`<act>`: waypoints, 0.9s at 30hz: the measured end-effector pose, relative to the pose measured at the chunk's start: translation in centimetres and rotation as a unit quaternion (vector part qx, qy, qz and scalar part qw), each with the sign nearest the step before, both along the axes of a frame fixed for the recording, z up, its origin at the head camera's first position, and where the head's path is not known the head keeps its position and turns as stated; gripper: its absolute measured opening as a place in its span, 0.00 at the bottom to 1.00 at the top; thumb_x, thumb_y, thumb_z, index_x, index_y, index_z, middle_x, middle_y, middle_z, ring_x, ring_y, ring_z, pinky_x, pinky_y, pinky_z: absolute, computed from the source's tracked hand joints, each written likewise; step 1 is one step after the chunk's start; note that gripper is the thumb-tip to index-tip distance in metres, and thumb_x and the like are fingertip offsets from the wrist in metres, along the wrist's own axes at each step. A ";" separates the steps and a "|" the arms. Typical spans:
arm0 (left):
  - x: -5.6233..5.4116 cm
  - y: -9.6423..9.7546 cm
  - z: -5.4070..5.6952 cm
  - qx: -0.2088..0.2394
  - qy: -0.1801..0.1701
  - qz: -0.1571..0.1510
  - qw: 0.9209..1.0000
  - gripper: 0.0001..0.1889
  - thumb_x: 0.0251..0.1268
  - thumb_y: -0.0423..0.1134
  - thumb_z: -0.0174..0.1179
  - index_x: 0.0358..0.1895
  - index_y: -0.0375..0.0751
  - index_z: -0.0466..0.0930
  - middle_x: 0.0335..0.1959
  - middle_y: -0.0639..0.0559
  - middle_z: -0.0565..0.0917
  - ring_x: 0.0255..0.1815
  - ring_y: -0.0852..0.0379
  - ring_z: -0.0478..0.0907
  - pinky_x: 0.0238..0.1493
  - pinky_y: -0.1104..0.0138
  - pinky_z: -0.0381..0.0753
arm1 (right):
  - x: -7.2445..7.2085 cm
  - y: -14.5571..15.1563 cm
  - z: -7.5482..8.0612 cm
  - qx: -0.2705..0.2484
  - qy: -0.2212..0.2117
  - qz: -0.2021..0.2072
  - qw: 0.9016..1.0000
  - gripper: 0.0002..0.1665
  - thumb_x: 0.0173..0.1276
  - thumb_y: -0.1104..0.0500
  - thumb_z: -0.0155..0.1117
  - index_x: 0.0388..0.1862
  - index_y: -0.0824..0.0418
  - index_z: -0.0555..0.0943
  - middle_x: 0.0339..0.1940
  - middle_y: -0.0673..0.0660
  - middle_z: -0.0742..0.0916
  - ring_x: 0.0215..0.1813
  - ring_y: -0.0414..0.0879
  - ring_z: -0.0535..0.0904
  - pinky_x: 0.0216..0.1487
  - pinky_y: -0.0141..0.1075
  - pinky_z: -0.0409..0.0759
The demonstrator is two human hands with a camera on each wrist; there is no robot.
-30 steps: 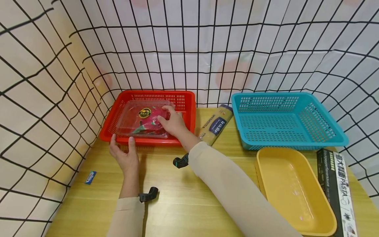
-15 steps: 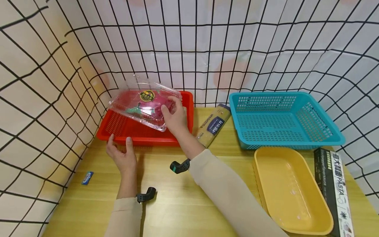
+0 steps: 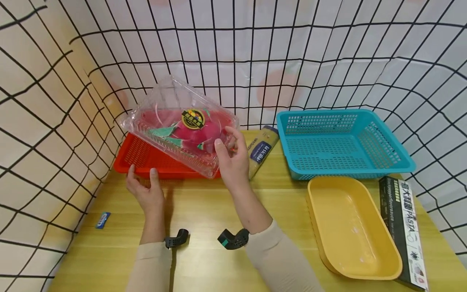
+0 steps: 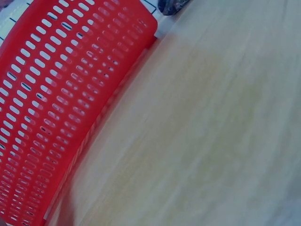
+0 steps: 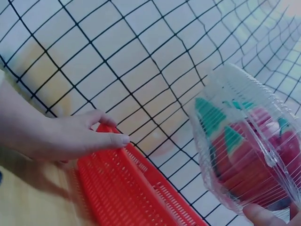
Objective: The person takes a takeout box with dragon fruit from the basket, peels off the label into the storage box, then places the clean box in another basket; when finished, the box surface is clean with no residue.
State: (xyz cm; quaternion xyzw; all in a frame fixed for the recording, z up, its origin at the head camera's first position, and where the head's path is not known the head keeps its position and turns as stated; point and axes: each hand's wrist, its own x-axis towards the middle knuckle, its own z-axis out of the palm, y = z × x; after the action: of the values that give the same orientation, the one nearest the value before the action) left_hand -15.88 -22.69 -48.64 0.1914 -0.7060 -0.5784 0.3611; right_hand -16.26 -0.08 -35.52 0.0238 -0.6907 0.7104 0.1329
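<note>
The right grip (image 3: 235,160) is closed, thumb in front and fingers behind, on the near right corner of a clear box (image 3: 182,158), held tilted above the red basket (image 3: 175,174). The pink fruit (image 3: 209,132) inside is partly covered by a round sticker (image 3: 193,119) and blurred by glare. The right wrist view cuts off the box and most of that hand. The left grip (image 3: 146,198) has thumb and finger spread at the basket's near rim; how firmly they touch it I cannot tell. The box hides much of the basket. In the left wrist view a dark thing (image 4: 173,5), cut off at the top edge, is hard to make out. The spaghetti (image 3: 260,152), partly behind the right hand, lies between that basket and the blue basket (image 3: 350,172); the yellow tray (image 3: 343,227) stands in front of the latter, with a pasta box (image 3: 401,229) to its right. Far left on the table (image 3: 204,211) lies a small packet (image 3: 103,220). Black mesh (image 3: 217,61) stands behind both baskets.
</note>
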 end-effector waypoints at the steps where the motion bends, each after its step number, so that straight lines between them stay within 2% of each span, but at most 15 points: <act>1: 0.0 0.0 0.1 0.002 0.001 0.000 1.000 0.35 0.72 0.50 0.62 0.77 0.53 0.57 0.78 0.46 0.55 0.80 0.45 0.55 0.80 0.48 0.61 | 0.5 0.4 0.0 -0.001 -0.007 0.001 1.000 0.25 0.73 0.51 0.60 0.68 0.42 0.73 0.43 0.50 0.73 0.45 0.45 0.69 0.42 0.36 0.71; 5: 0.0 -0.1 0.2 0.007 -0.006 0.001 1.000 0.35 0.73 0.51 0.61 0.77 0.55 0.57 0.77 0.47 0.55 0.79 0.47 0.57 0.80 0.50 0.63 | 2.3 1.7 -0.5 0.006 -0.035 0.021 0.999 0.25 0.75 0.50 0.59 0.70 0.39 0.72 0.54 0.55 0.74 0.49 0.48 0.73 0.47 0.35 0.80; 10: -0.1 -0.1 0.3 0.019 -0.031 0.000 0.999 0.32 0.73 0.53 0.60 0.75 0.65 0.57 0.76 0.51 0.56 0.79 0.50 0.56 0.82 0.55 0.59 | 3.6 3.3 -1.3 0.014 -0.053 0.055 0.997 0.25 0.76 0.51 0.58 0.70 0.36 0.71 0.53 0.56 0.72 0.48 0.50 0.77 0.47 0.36 0.83; 13: -0.2 -0.1 0.6 0.038 -0.046 -0.007 0.998 0.34 0.72 0.52 0.62 0.76 0.65 0.56 0.75 0.55 0.57 0.77 0.56 0.58 0.80 0.61 0.63 | 4.3 4.2 -1.6 0.025 -0.056 0.069 0.996 0.25 0.76 0.52 0.57 0.70 0.36 0.71 0.54 0.56 0.72 0.47 0.51 0.77 0.45 0.36 0.82; 15: -0.3 -0.2 0.9 0.115 -0.022 -0.033 0.993 0.34 0.73 0.48 0.62 0.76 0.64 0.56 0.75 0.55 0.58 0.77 0.56 0.60 0.77 0.61 0.68 | 4.7 4.7 -1.8 0.032 -0.059 0.082 0.994 0.26 0.77 0.52 0.58 0.70 0.37 0.71 0.57 0.56 0.73 0.48 0.52 0.77 0.45 0.36 0.82; 17: -0.4 -0.4 1.2 0.145 -0.031 -0.037 0.988 0.35 0.74 0.43 0.62 0.77 0.64 0.55 0.76 0.55 0.57 0.77 0.56 0.61 0.75 0.61 0.72 | 5.1 5.2 -2.0 0.035 -0.062 0.097 0.993 0.26 0.77 0.53 0.58 0.71 0.37 0.70 0.60 0.56 0.74 0.50 0.53 0.78 0.46 0.38 0.84; 20: -0.4 -0.3 1.7 0.113 -0.061 -0.020 0.992 0.38 0.71 0.39 0.64 0.78 0.61 0.55 0.79 0.49 0.57 0.77 0.50 0.62 0.75 0.56 0.71 | 5.7 5.9 -2.0 0.050 -0.071 0.114 0.990 0.27 0.77 0.54 0.58 0.71 0.36 0.70 0.63 0.56 0.74 0.54 0.54 0.78 0.47 0.39 0.86; 22: -0.4 -0.1 1.7 0.033 -0.087 0.013 0.996 0.40 0.67 0.38 0.65 0.78 0.55 0.56 0.78 0.45 0.56 0.75 0.52 0.61 0.75 0.59 0.69 | 6.2 6.4 -2.0 0.059 -0.073 0.123 0.988 0.27 0.76 0.55 0.58 0.70 0.35 0.71 0.63 0.57 0.75 0.54 0.55 0.78 0.46 0.40 0.87; 23: -0.5 0.1 1.6 0.011 -0.074 0.033 0.997 0.37 0.66 0.36 0.65 0.76 0.50 0.60 0.76 0.42 0.59 0.73 0.51 0.62 0.74 0.60 0.69 | 6.4 6.7 -2.0 0.064 -0.074 0.124 0.987 0.27 0.76 0.55 0.58 0.70 0.36 0.71 0.61 0.58 0.75 0.54 0.55 0.78 0.45 0.40 0.87; 24: -0.5 0.3 1.6 0.021 -0.047 0.039 0.998 0.34 0.66 0.36 0.64 0.74 0.46 0.63 0.74 0.41 0.61 0.71 0.52 0.63 0.72 0.61 0.69 | 6.6 7.0 -2.0 0.067 -0.073 0.126 0.987 0.27 0.76 0.56 0.58 0.70 0.37 0.71 0.59 0.59 0.75 0.53 0.55 0.78 0.44 0.39 0.87; 27: -0.5 0.6 1.3 0.034 0.029 0.037 0.998 0.30 0.68 0.36 0.64 0.72 0.42 0.66 0.69 0.42 0.63 0.66 0.55 0.65 0.65 0.69 0.72 | 7.3 8.0 -2.0 0.070 -0.067 0.129 0.987 0.27 0.76 0.58 0.58 0.71 0.41 0.72 0.57 0.61 0.75 0.51 0.55 0.77 0.43 0.39 0.87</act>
State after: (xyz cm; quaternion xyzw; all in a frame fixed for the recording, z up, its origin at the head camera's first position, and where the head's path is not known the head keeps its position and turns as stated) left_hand -16.40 -22.08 -47.35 0.2128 -0.6674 -0.5939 0.3957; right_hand -8.96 7.90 -37.52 0.0742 -0.7372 0.6716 -0.0083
